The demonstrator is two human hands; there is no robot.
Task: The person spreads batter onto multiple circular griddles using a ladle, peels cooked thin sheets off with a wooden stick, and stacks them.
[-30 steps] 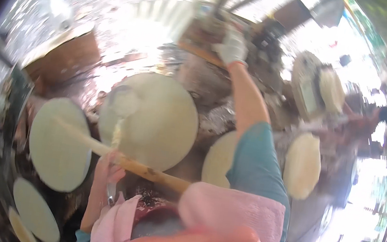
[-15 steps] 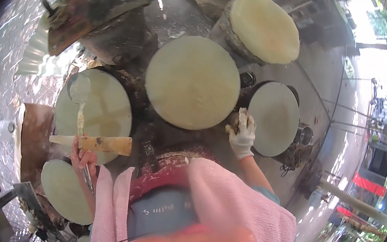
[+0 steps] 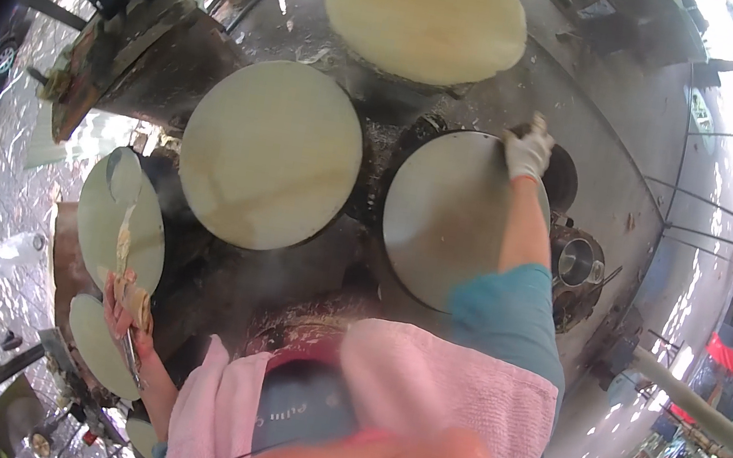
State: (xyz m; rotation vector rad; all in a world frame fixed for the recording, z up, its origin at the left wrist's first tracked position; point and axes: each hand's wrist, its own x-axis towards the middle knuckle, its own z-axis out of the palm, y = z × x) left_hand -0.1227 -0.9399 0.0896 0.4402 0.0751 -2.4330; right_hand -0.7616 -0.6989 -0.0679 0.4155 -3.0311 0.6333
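Note:
My left hand (image 3: 120, 306) is closed round a long-handled ladle (image 3: 125, 236) and a short, pale wooden tool whose kind I cannot make out. The ladle's round bowl lies over a round griddle (image 3: 96, 198) with a pale top at the left. My right hand (image 3: 527, 155), in a white glove with stained fingertips, reaches to the far right rim of a larger round griddle (image 3: 428, 229). Its fingers are stretched out and apart, and no object shows in them. That griddle's pale grey top has a brownish, blurred middle. Beside the glove stands a dark round vessel (image 3: 562, 181).
More pale round tops lie at the centre left (image 3: 271, 155), far middle (image 3: 427, 15) and lower left (image 3: 102, 349). A metal cup (image 3: 576, 260) sits right of the griddle. Clutter stands on a dark stand (image 3: 109, 48) at the far left. A pink towel (image 3: 458, 375) hangs over my front.
My right hand has moved from the near left side of the right griddle to its far right rim. The view has shifted right; my left hand keeps its tools, the wooden one turned.

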